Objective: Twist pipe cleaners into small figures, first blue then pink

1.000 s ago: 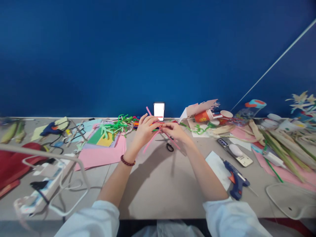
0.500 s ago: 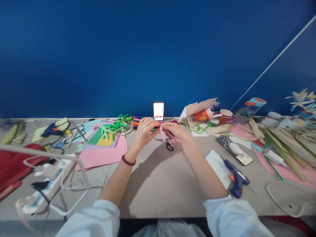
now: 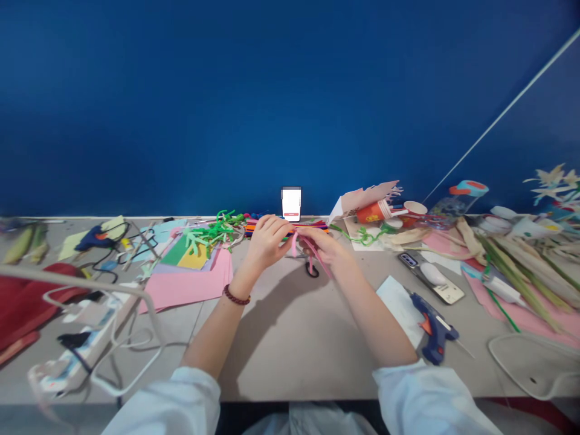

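Note:
Pink pipe cleaners (image 3: 294, 245) are pinched between my two hands at the middle of the table, with strands hanging down below the fingers. My left hand (image 3: 268, 241) has its fingers curled and its fingertips together at the pink bend. Closed on the same pink strands, my right hand (image 3: 324, 244) has one length trailing under its palm. The exact grip of the fingertips is too small to make out. Just beneath the hands lies a pair of scissors, of which a black handle (image 3: 312, 271) shows. Behind the hands is a bundle of coloured pipe cleaners (image 3: 251, 229), partly covered.
A lit phone (image 3: 290, 204) stands against the blue wall. To the left are coloured paper sheets (image 3: 181, 287), green pipe cleaners (image 3: 222, 226) and a power strip (image 3: 86, 356). On the right lie a blue glue gun (image 3: 435, 329), another phone (image 3: 448, 292) and dried husks (image 3: 525, 272).
My right hand has shifted slightly down and right, and the pink strands hang a little differently. More of the coloured bundle shows behind. My left hand has hardly moved.

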`<state>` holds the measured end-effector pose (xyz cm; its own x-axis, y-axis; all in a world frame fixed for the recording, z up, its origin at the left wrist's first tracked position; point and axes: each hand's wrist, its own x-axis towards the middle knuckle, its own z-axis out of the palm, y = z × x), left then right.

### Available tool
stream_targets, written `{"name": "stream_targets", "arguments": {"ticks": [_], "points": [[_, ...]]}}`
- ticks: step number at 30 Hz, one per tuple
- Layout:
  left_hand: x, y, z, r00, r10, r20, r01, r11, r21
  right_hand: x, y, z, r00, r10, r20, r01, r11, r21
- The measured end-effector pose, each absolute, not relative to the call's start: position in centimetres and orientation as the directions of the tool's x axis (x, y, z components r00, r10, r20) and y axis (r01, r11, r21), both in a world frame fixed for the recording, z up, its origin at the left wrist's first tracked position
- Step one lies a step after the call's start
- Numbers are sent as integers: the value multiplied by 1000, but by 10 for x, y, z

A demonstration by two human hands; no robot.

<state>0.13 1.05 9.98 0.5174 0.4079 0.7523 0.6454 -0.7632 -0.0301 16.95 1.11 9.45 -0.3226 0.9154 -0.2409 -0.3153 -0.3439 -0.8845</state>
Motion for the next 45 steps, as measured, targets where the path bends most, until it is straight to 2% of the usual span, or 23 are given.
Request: {"name": "stream_targets", "arguments": {"ticks": [9,19,25,28,31,36,39,45], "points": [[4,12,96,510,426,747,658,-752,-20,170,14,88,-383,887,-258,-373,-404,-835],[2,13,94,559,460,690,648,-761,-17,173,13,90,-403,904,-142,-283,-270,-920],[1,18,87,588,414,695,656,-746,-111,175,14,87,-426,900,-89,-220,-199,-955],[1,19,82,575,405,711,667,-735,-120,172,15,85,-389,920,-52,-227,-151,-962],[2,18,81,523,412,746,676,-734,-69,165,15,85,-320,947,9,-229,-69,-971],[4,15,82,480,413,774,716,-695,-73,157,13,86,-192,978,88,-149,60,-987],[7,17,80,426,448,786,730,-683,-7,157,12,85,-140,983,120,-79,110,-991],[9,25,74,427,585,689,597,-755,271,160,13,81,-123,964,238,115,252,-961]]}}
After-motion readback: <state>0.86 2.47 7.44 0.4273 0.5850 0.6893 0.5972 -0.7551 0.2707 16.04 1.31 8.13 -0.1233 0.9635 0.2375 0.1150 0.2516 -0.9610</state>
